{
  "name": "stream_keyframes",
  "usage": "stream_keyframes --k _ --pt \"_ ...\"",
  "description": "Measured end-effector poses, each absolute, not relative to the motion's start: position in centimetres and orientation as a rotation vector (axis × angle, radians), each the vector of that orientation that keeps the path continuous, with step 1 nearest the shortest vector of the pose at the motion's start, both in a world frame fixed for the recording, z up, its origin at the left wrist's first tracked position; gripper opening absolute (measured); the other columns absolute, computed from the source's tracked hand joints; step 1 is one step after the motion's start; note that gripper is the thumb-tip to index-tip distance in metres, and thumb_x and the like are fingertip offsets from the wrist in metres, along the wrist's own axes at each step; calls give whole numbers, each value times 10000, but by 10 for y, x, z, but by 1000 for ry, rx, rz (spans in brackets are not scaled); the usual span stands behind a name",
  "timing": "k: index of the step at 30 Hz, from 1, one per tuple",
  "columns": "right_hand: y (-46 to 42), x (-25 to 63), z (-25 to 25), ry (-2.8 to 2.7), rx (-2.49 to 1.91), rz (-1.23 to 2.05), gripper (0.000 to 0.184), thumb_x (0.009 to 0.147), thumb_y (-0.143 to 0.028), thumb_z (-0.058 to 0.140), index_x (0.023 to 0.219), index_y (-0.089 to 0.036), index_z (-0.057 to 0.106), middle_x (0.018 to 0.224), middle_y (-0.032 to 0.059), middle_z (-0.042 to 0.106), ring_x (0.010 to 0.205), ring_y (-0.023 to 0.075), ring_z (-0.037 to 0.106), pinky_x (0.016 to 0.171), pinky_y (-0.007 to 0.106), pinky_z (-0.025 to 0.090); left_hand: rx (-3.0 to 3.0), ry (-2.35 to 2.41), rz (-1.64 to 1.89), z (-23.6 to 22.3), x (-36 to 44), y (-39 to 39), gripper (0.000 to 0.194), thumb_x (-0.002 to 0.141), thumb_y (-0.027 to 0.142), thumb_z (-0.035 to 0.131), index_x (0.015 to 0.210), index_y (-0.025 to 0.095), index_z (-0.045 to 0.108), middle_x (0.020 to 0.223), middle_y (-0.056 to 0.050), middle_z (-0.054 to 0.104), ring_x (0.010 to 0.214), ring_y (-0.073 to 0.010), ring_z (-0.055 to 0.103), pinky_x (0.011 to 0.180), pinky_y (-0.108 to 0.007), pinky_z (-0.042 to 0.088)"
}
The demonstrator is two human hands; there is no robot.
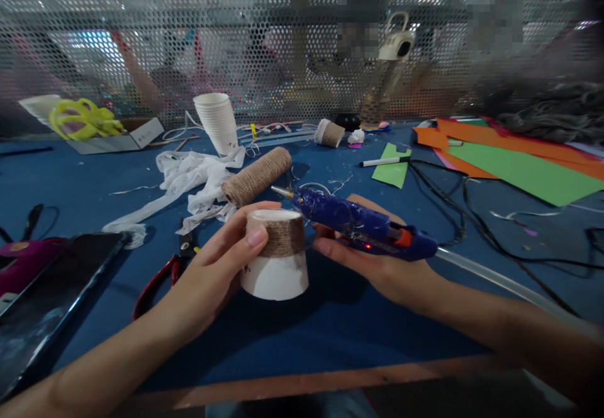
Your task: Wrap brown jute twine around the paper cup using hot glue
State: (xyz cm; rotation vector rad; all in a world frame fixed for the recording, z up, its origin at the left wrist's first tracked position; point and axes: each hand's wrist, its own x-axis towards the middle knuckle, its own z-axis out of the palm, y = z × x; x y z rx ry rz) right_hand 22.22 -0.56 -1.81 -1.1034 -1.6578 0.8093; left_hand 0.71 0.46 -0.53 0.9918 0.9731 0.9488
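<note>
Twine-wrapped cup [280, 245]: one in my left fingers [243, 248], curled partway round it; right fingers [337, 251] closed about one glue gun [346, 213]. I count one twine roll [258, 175] behind.

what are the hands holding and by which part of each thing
The left hand holds the white cup by its side, thumb on the twine band. The right hand holds the glue gun; the exact grip is hidden behind its body.

Over the blue desk [340, 336] I saw the left hand [214, 270] holding a white paper cup [274, 277], brown twine [285, 240] wound round its upper part. The right hand [377, 267] gripped a blue glue gun [344, 213], nozzle [282, 191] near the cup's top. Behind lay a roll of twine [258, 176].
</note>
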Motion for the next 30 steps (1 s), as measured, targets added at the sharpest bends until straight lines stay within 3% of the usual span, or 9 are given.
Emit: stream_keyframes --k 4,17,25,30 --pt "-7 221 -17 -1655 -1096 810 142 813 -284 765 828 -216 642 826 -2 647 789 172 642 645 295 533 992 957 965 -6 7 4 375 801 423 753 1151 295 715 1127 -27 760 1066 -251 658 832 -272 502" --pt "-8 219 -17 -1566 -1103 880 201 795 -301 779 809 -213 600 768 -16 632 677 144 599 581 273 505 1043 859 913 -15 3 7 363 827 443 738 1171 333 708 1160 15 743 1091 -210 634 866 -229 491" --pt "-10 220 -16 -1604 -1169 794 190 801 -333 769 823 -206 630 817 7 637 755 175 614 609 292 497 1068 841 886 -16 0 5 338 903 402 660 1229 318 676 1263 11 710 1159 -214 614 908 -236 472" --pt "-9 218 -19 -1594 -1151 788 166 807 -304 766 824 -208 632 820 1 636 771 173 614 636 296 496 1009 865 871 -12 2 4 336 907 409 642 1223 300 669 1217 -5 725 1172 -245 624 865 -245 492"
